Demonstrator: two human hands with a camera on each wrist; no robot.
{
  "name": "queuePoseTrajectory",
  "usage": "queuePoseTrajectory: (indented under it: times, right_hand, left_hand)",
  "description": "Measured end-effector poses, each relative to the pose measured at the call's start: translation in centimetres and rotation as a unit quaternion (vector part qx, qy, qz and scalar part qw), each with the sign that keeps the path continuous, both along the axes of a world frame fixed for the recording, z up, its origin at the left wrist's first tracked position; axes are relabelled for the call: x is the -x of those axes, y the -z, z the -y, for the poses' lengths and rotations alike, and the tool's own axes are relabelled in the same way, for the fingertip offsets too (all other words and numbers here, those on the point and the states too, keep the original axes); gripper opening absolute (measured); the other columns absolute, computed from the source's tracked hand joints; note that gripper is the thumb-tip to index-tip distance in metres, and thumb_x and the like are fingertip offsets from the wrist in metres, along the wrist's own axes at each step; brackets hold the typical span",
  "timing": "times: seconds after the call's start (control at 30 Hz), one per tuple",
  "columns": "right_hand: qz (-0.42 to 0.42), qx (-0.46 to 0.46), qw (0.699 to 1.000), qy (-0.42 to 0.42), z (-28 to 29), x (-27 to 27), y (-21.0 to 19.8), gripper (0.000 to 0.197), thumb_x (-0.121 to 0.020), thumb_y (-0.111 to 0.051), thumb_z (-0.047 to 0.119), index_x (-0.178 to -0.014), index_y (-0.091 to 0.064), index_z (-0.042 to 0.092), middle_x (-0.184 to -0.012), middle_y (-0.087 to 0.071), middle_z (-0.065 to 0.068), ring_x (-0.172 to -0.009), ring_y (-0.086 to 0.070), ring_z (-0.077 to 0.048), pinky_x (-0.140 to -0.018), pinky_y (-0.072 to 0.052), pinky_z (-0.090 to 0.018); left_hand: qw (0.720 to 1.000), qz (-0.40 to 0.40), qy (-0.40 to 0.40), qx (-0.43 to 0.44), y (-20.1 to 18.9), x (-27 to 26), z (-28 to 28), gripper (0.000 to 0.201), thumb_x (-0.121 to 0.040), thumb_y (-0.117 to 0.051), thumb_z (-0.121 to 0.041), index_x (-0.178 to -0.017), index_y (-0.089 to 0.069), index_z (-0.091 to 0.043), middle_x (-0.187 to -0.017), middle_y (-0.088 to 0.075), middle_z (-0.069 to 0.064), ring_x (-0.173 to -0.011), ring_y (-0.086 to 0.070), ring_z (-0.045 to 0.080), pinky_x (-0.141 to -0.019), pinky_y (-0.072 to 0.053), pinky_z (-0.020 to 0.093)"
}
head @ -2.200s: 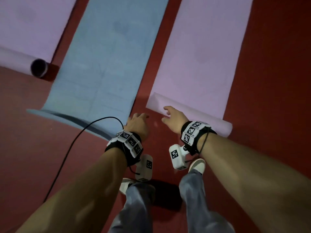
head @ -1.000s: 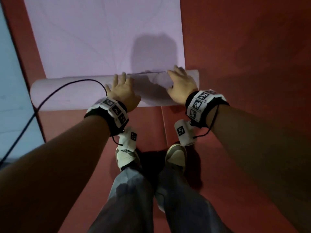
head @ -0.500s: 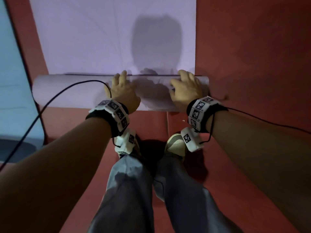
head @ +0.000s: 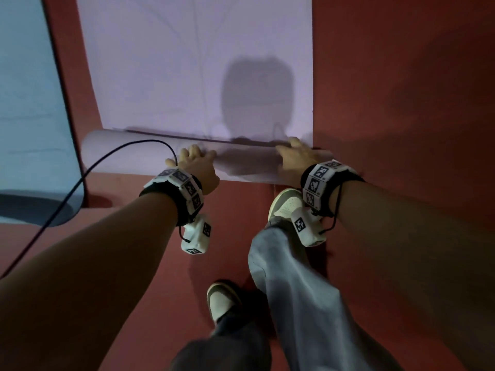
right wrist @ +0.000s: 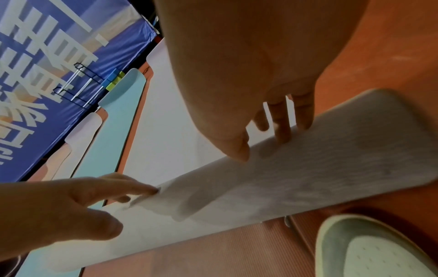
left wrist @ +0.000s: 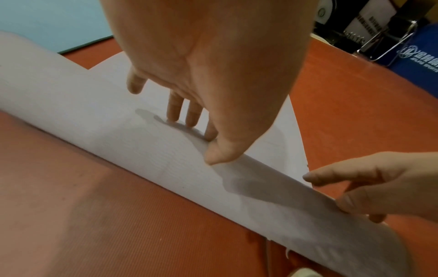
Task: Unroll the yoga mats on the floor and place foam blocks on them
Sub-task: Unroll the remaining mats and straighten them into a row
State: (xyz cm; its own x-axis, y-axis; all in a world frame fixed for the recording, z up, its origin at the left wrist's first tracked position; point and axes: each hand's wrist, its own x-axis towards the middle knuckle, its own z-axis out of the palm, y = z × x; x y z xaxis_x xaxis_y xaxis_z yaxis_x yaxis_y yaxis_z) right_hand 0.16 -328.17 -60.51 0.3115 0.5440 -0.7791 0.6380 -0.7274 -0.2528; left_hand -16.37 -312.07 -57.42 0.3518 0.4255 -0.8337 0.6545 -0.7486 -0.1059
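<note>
Mat: the pale lilac foam yoga mat lies on the red ribbed floor. Most of it is already flat and running away from the person, with one rolled tube left at the near end, just ahead of the white sneaker.

Left hand: the left hand rests on top of the roll near its middle, fingers fairly straight and spread, tips touching the foam, nothing gripped.

Right hand: the right hand is near the roll's right end, fingers extended over the top and thumb tip touching the foam. It's pressing, not clutching.

Neighbours: a light blue mat lies flat to the left, and a black cable drapes across the roll's left part.

Handling guess: looks light, soft and springy, textured enough not to slide under the palms. The curl will probably want to spring back.

Where to hold: I'd keep flat palms on top of the roll, spread apart like this, so it rolls straight.

Blocks: no foam blocks clearly visible. There's something yellow-green by the blue banner in the right wrist view, but it's too small to tell.
</note>
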Motion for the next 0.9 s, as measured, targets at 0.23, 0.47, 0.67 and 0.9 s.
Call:
queuePoseTrajectory:
  times: [0.23,0.47,0.67,0.9]
  right_hand:
    - [0.019,0.035,0.999,0.002,3.8,5.4,0.6,0.055,-0.087,-0.05,0.024,-0.141,-0.041,0.026,-0.136,-0.047,-0.008,-0.125,-0.043,-0.035,-0.101,-0.043,-0.044]
    - [-0.011,0.049,0.999,0.019,8.7,11.9,1.5,0.082,-0.079,-0.052,0.031,-0.149,-0.009,0.031,-0.141,-0.051,-0.012,-0.119,-0.056,-0.036,-0.098,-0.048,-0.046]
    - [-0.045,0.004,0.996,0.076,13.1,13.6,3.5,0.065,-0.082,-0.053,0.024,-0.136,-0.018,0.037,-0.11,-0.065,-0.012,-0.088,-0.065,-0.034,-0.083,-0.056,-0.046]
    - [-0.033,-0.058,0.997,0.034,15.9,16.1,3.7,0.042,-0.076,-0.052,0.027,-0.112,-0.036,0.044,-0.104,-0.062,-0.013,-0.082,-0.064,-0.035,-0.076,-0.058,-0.045]
  left_hand:
    - [0.998,0.058,-0.007,0.007,1.9,6.4,4.0,0.066,-0.086,-0.057,-0.028,-0.146,-0.031,-0.026,-0.158,-0.023,0.0,-0.148,-0.015,0.02,-0.112,-0.011,0.07]
    - [0.997,0.057,-0.052,-0.008,1.8,11.8,10.0,0.075,-0.083,-0.059,-0.034,-0.148,-0.022,-0.033,-0.15,-0.033,0.006,-0.14,-0.029,0.03,-0.108,-0.022,0.068]
    - [0.98,0.121,-0.146,-0.061,0.4,12.0,13.4,0.067,-0.081,-0.059,-0.028,-0.143,-0.035,-0.031,-0.137,-0.043,0.009,-0.128,-0.04,0.034,-0.105,-0.031,0.06]
    - [0.97,0.171,-0.12,-0.127,0.9,12.7,16.0,0.089,-0.071,-0.062,-0.014,-0.149,-0.026,-0.036,-0.164,-0.004,0.002,-0.152,0.002,0.026,-0.119,-0.007,0.06]
